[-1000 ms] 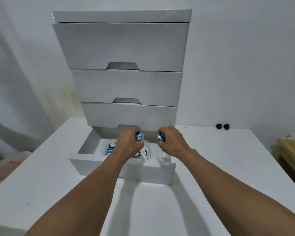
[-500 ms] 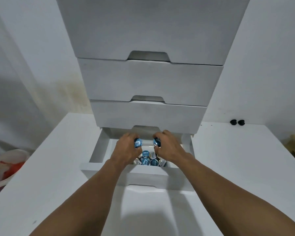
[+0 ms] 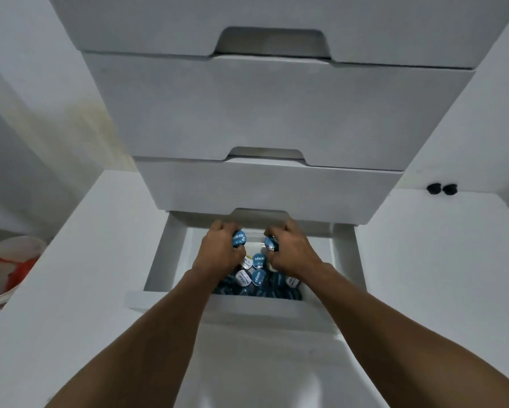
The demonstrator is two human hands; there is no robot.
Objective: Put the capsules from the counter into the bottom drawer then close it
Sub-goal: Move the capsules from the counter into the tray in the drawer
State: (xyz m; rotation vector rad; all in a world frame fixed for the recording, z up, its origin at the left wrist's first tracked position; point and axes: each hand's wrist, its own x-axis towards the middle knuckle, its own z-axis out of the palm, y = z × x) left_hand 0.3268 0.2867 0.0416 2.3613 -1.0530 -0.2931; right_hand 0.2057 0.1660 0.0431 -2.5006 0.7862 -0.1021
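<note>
Beneath both forearms, a white counter point(image 3: 70, 290), spreading out to the left and right of the hands. Beyond the hands, a white wall point(image 3: 497, 128). Far up and to the left of the left hand, a yellowish stain point(image 3: 79, 122) on that wall. Well to the right of the right hand and further back, two small black round objects point(image 3: 441, 189) side by side where counter meets wall. Well to the left of the left hand, past the counter's edge and lower down, a white bucket point(image 3: 14, 245) with something red inside; what the red thing is, not clear.

Directly above and behind the hands, a white drawer unit point(image 3: 409, 119) standing on the counter. Three closed drawer fronts point(image 3: 262, 187) stacked in it, a grip notch at each seam.

Around both hands, the bottom drawer point(image 3: 165, 260), pulled out toward the person and open. Below and between the hands, on its floor, a heap of capsules point(image 3: 256, 279) with printed blue and white lids, some tilted, lying toward the front wall.

Left hand point(image 3: 220, 256) inside the drawer, fingers curled round a blue capsule point(image 3: 239, 239), its lid turned toward the other hand. Right hand point(image 3: 293, 256) inside too, fingers curled round a second blue capsule point(image 3: 271, 243). Both held capsules above the heap, near each other but apart, just under the lowest notch.
</note>
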